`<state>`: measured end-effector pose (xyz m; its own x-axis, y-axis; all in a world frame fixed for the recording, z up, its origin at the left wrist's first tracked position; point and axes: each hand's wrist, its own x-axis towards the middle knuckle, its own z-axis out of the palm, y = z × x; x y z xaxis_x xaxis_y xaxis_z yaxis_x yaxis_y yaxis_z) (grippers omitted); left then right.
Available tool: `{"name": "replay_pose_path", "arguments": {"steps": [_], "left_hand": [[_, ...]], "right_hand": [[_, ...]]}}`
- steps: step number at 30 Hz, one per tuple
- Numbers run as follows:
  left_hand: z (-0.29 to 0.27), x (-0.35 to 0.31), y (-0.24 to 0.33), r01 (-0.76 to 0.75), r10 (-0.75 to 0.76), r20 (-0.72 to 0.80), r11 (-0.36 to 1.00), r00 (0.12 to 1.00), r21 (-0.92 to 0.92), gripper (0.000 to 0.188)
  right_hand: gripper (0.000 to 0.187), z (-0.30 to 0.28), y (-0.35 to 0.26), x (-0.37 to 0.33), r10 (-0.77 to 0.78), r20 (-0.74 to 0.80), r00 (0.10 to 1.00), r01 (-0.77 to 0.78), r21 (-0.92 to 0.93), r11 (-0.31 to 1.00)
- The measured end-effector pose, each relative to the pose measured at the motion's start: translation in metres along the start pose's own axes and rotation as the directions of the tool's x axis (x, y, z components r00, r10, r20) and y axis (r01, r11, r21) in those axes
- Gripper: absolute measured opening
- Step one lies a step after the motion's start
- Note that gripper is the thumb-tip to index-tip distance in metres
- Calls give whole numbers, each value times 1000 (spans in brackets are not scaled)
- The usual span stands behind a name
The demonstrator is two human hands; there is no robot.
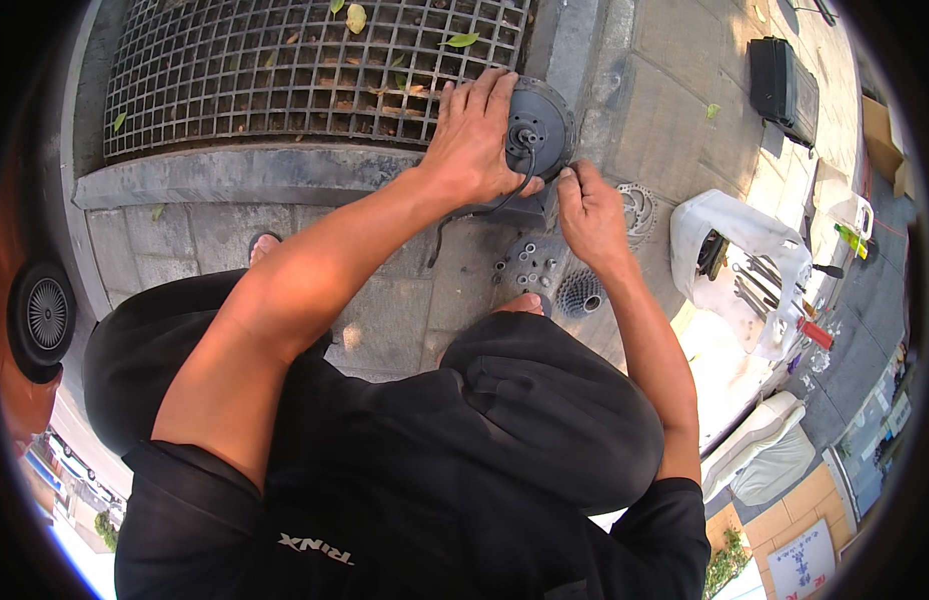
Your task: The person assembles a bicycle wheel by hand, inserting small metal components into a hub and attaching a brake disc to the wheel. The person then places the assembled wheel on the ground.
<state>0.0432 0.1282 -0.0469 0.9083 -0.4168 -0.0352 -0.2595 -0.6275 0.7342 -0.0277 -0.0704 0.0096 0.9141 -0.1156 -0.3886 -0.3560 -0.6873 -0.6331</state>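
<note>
Sprocket cassette point(581, 295): on the pavement, beside the grey plate.
Grey plate point(558, 250): carries loose nuts and small metal parts point(527, 264).
Right hand point(592, 212): fingers curled, thumb and forefinger close together at the hub's near right rim; whether they pinch anything, I cannot tell.
Brake disc point(639, 212): flat, just right of that hand.
Left hand point(474, 140): spread, holding the hub's left side.
Black hub point(544, 125): at the kerb corner, cable trailing nearward.
White container point(736, 210): cut open, wrenches point(752, 290) inside.
Black case point(771, 82): farther right; contents hidden.
</note>
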Motion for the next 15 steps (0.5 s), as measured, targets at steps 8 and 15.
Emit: {"name": "replay_pose_path", "arguments": {"steps": [8, 15], "left_hand": [[4, 5, 0, -61, 61, -69, 998, 996, 3, 132], [-10, 6, 5, 57, -63, 124, 997, 990, 53, 139]], "right_hand": [[32, 11, -8, -2, 49, -94, 994, -45, 34, 998], [31, -29, -9, 10, -94, 62, 994, 101, -120, 988]]}}
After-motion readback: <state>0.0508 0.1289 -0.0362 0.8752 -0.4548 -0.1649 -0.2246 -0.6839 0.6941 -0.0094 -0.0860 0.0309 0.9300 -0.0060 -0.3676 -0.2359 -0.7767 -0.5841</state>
